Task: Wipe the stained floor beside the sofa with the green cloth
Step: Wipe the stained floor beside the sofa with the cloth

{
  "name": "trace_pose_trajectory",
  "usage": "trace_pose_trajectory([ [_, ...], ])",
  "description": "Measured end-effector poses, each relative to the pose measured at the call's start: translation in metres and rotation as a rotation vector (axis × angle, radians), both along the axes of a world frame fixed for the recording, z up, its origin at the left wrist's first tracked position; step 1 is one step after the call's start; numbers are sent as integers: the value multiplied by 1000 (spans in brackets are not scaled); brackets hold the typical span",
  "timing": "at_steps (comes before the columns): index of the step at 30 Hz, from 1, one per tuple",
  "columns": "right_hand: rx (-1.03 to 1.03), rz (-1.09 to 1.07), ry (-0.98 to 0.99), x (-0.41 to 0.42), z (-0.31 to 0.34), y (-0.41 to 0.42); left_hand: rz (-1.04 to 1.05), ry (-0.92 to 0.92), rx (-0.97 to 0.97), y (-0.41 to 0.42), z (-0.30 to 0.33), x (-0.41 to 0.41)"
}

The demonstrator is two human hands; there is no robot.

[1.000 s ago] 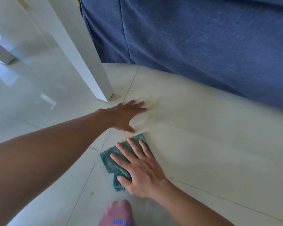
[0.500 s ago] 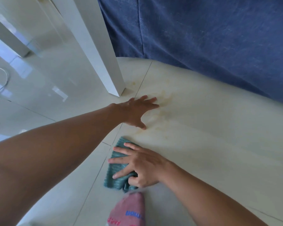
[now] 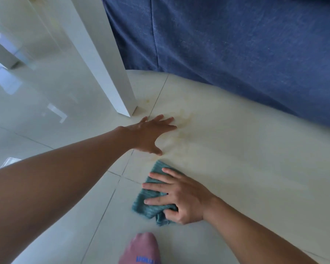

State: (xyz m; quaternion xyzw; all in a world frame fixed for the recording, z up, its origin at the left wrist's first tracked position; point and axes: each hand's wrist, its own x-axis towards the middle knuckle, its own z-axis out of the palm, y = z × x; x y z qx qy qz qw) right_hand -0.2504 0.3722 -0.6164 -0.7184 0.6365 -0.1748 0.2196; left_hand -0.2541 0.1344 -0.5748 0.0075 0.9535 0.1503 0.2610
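Cloth [image 3: 148,204]: green, folded, flat on the floor [image 3: 236,168] at 6 o'clock of the view, beside a tile joint.
Right hand [image 3: 181,201]: palm down on the cloth, covering its 3 o'clock half.
Right fingers [image 3: 156,187]: spread across the cloth top, pointing to 9 o'clock; thumb curled under the 6 o'clock edge, bunching the fabric, so the cloth is pinched and pressed.
Left hand [image 3: 151,134]: flat on the bare floor at 12 o'clock of the cloth, apart from it.
Left fingers [image 3: 168,121]: extended and splayed, holding nothing; tips touch the stain.
Stain [image 3: 185,121]: faint yellowish smear, at 12 to 1 o'clock of the cloth; cloth not on it.
Sofa [image 3: 236,44]: blue fabric, filling the 12 to 3 o'clock area.
Leg [image 3: 107,60]: white post, foot just at 11 o'clock of the left hand.
Sock [image 3: 143,248]: pink, at 6 o'clock, near the cloth.
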Motion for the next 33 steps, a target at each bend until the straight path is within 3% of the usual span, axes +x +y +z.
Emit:
trace_pose_trajectory([
  [3,34,-286,42,-39,0,35,36,63,44,-4,-2,6],
  [6,27,-721,149,-71,-5,73,70,153,42,-11,-6,18],
  [10,172,-1209,313,-59,-8,77,81,240,-8,-13,-15,36],
  [12,237,-1207,354,-45,-7,60,116,267,-34,-8,-23,51],
  [16,278,-997,393,-56,-8,50,220,381,-81,9,-40,76],
  [21,318,-1157,377,-90,-13,31,260,417,-86,10,-41,78],
  [25,322,-1162,351,-110,-8,1,249,422,-67,8,-42,79],
  [33,274,-912,310,-153,-2,-101,253,484,-19,5,-43,80],
])
